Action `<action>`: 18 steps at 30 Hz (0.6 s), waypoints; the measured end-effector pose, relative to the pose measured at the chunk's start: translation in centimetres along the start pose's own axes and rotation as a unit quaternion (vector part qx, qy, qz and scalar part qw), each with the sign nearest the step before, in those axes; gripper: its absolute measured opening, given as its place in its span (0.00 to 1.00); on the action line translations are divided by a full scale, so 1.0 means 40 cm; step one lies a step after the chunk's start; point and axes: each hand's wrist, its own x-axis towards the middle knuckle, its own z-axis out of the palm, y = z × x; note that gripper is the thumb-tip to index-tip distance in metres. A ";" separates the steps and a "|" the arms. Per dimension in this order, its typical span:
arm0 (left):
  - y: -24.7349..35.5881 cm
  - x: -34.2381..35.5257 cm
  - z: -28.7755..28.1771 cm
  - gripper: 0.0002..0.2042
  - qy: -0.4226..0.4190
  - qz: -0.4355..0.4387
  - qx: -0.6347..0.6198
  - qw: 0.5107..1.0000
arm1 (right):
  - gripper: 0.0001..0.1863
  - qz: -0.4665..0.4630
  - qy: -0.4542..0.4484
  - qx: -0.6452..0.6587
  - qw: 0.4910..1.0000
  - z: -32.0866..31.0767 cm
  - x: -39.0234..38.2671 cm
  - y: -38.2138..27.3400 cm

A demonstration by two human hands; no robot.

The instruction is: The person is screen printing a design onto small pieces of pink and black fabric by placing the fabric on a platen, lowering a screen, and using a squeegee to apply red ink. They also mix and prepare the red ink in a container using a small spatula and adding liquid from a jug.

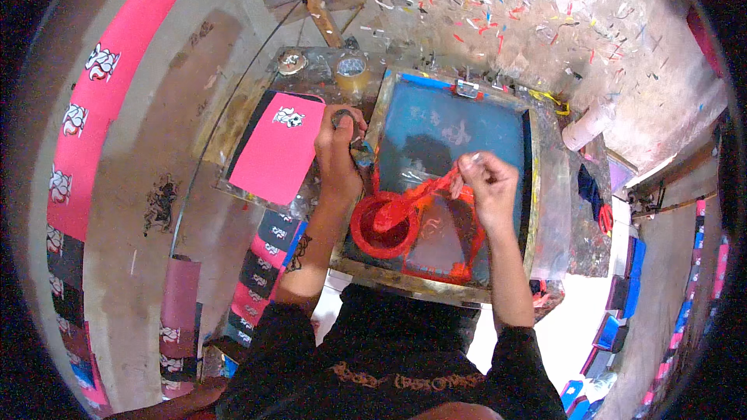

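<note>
My right hand [489, 183] pinches the upper end of a stirring stick [426, 193] coated in red ink. The stick slants down to the left, its lower end inside a red-smeared bowl [362, 243]. This bowl sits over the lower left part of a printing screen [490, 124], which has blue mesh in a worn frame. Beside the screen's left edge, my left hand [339, 152] is closed around something dark and rounded that I cannot make out. A pink sheet [276, 155] with a black-and-white print lies left of that hand. Red ink is smeared on the mesh right of the bowl.
A tape roll [352, 70] and a small round lid [292, 62] rest at the table's back left. A metal clip [467, 89] grips the screen's far edge. Printed pink and black pieces [74, 120] line the far left; blue pieces [615, 323] lie at right.
</note>
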 end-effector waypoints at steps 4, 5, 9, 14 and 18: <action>0.036 -0.010 0.017 0.16 0.038 0.028 0.103 0.994 | 0.11 0.056 0.071 -0.006 0.996 0.013 -0.055 0.088; 0.041 -0.013 0.018 0.16 0.041 0.030 0.105 0.993 | 0.11 0.069 0.086 0.003 0.994 0.022 -0.059 0.100; 0.043 -0.026 0.023 0.15 0.051 0.037 0.127 0.990 | 0.11 0.077 0.102 0.034 0.991 0.036 -0.060 0.123; 0.035 -0.028 0.014 0.14 0.075 0.004 0.108 0.991 | 0.11 0.076 0.118 0.035 0.989 0.038 -0.067 0.101; 0.025 -0.030 0.004 0.13 0.067 -0.002 0.096 0.993 | 0.11 0.079 0.117 0.047 0.989 0.047 -0.057 0.097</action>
